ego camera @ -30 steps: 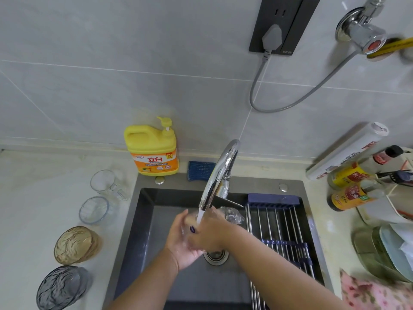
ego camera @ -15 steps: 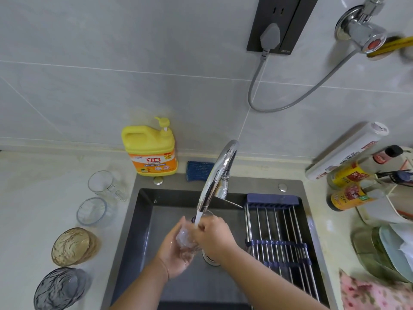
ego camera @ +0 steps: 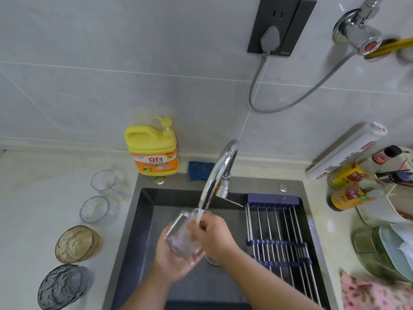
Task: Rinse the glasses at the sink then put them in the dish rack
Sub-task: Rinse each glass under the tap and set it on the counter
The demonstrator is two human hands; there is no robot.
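Observation:
A clear glass (ego camera: 182, 237) lies tilted in my left hand (ego camera: 173, 258), which cups it from below over the dark sink (ego camera: 143, 220). My right hand (ego camera: 214, 236) grips its rim side, fingers at the mouth. Water runs from the chrome faucet (ego camera: 220, 173) onto the glass. The metal dish rack (ego camera: 277, 238) spans the sink's right half, with nothing on it. On the counter to the left stand a clear mug (ego camera: 107, 183), a clear glass (ego camera: 96, 210), an amber glass (ego camera: 77, 243) and a grey glass (ego camera: 62, 286).
A yellow detergent jug (ego camera: 153, 148) and a blue sponge (ego camera: 200, 171) sit behind the sink. Sauce bottles (ego camera: 350, 186), a white roll and stacked dishes (ego camera: 388, 251) crowd the right counter. A grey cord hangs from the wall socket (ego camera: 279, 25).
Both hands shifted left and toward me under the stream. The glass has turned in my hands and now lies more openly in the left palm.

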